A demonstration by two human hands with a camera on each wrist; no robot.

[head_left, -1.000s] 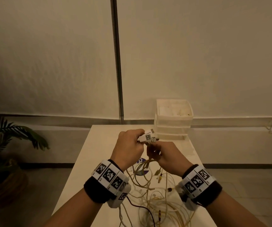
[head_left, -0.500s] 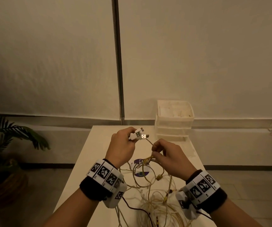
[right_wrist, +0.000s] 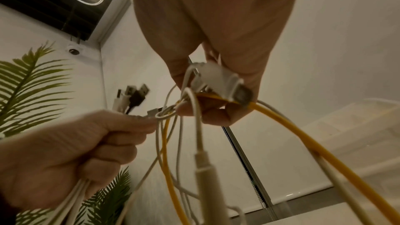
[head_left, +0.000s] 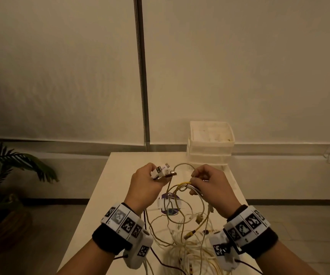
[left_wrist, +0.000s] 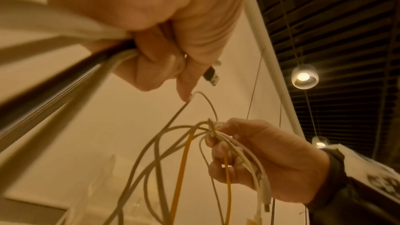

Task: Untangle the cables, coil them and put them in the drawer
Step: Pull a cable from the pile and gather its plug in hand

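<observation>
Above the table, my left hand (head_left: 146, 180) grips a bunch of USB plugs (head_left: 163, 171), white ones and a black one (left_wrist: 211, 75), with their cords running down through the fist. My right hand (head_left: 205, 183) pinches a knot of white and yellow cables (head_left: 184, 185) a short way to the right; a yellow cable (right_wrist: 303, 131) and a white connector (right_wrist: 216, 79) show under its fingers. A thin white loop (head_left: 182, 165) arcs between the two hands. The tangled pile of cables (head_left: 190, 243) lies on the table (head_left: 108, 195) below. A white drawer unit (head_left: 210, 143) stands at the far right corner.
A round blue-and-white sticker (head_left: 169, 204) lies on the table under the hanging loops. A potted palm (head_left: 11, 167) stands on the floor at the left. A vertical metal pole (head_left: 141, 72) runs up the wall behind the table.
My hands have drawn apart: the left moved left with the plugs, the right moved right with the knot. A white loop has pulled out between them.
</observation>
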